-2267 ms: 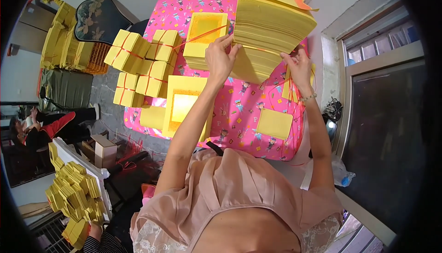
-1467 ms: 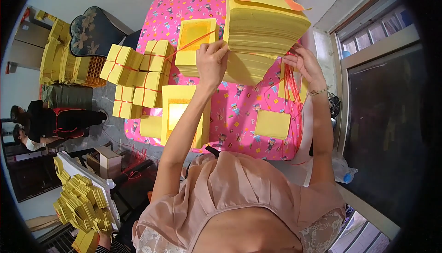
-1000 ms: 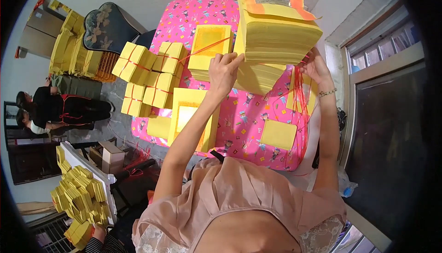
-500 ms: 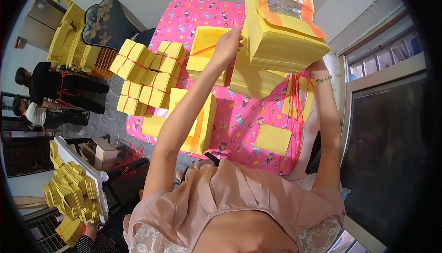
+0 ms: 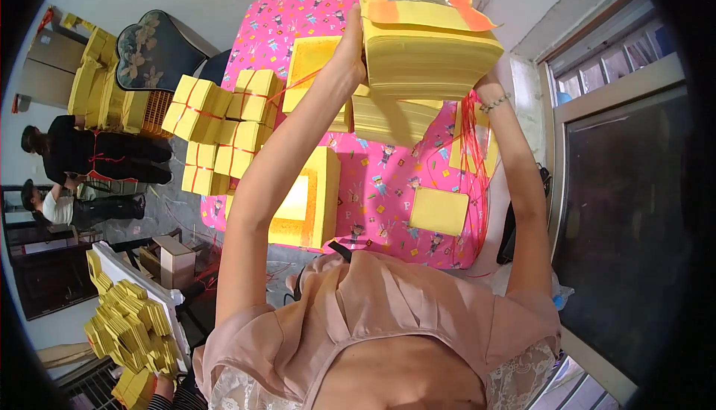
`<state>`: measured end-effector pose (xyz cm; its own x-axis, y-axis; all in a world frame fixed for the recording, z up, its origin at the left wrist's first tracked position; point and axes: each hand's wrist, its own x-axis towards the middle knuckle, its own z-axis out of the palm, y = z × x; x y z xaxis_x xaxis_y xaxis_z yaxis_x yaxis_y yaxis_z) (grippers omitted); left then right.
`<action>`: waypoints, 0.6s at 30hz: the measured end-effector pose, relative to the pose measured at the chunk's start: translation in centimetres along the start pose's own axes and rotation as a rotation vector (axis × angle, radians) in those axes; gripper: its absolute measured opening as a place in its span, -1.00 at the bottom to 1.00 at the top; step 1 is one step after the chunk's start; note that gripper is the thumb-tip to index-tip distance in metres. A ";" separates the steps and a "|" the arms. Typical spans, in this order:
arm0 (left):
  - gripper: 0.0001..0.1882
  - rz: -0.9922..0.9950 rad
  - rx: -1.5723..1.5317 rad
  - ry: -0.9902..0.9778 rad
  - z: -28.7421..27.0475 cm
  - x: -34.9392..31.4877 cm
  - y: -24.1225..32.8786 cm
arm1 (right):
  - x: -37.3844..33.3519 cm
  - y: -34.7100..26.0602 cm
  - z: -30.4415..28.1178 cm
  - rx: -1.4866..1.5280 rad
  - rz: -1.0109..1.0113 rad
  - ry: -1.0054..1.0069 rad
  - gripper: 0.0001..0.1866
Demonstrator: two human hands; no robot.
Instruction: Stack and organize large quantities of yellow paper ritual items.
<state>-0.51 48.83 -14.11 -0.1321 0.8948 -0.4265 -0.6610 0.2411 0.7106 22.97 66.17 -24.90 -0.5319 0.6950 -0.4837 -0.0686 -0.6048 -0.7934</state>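
Note:
A thick stack of yellow paper (image 5: 432,63) is at the top of the head view, with an orange and silver patch on its upper sheet. My left hand (image 5: 350,55) presses along its left side, fingers pointing up. On the other side, my right hand (image 5: 488,85) holds the stack's right side; its fingers are hidden behind the paper. Below it sits another yellow paper stack (image 5: 395,119). A red strand (image 5: 298,82) runs past my left wrist toward the tied bundles (image 5: 198,108). More red strands (image 5: 471,134) hang by my right wrist.
The pink patterned table (image 5: 373,193) also bears a large yellow stack (image 5: 324,193) and a flat yellow pad (image 5: 440,211). A window frame (image 5: 556,156) stands right. Two people (image 5: 97,152) work at far left; another person's sleeve (image 5: 168,399) shows beside yellow bundles (image 5: 134,320).
My left hand has come against the left side of the stack, where it was apart from it before. The whole view has shifted, and the stack appears farther left.

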 end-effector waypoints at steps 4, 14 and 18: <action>-0.15 0.072 -0.100 -0.003 1.0 -1.7 0.2 | 0.7 1.4 -0.7 0.002 0.009 0.008 -0.42; -0.16 0.154 -0.075 0.063 1.3 -3.4 0.4 | 3.7 3.5 -4.9 -0.029 0.046 -0.039 -0.42; -0.47 0.127 -0.161 -0.046 4.8 -6.7 0.9 | 6.3 3.3 -9.8 -0.019 0.072 -0.019 -0.42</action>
<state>3.30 44.88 -7.90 -0.1910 0.9311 -0.3106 -0.7508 0.0652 0.6573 27.65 72.34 -34.17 -0.5508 0.6421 -0.5332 -0.0132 -0.6455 -0.7636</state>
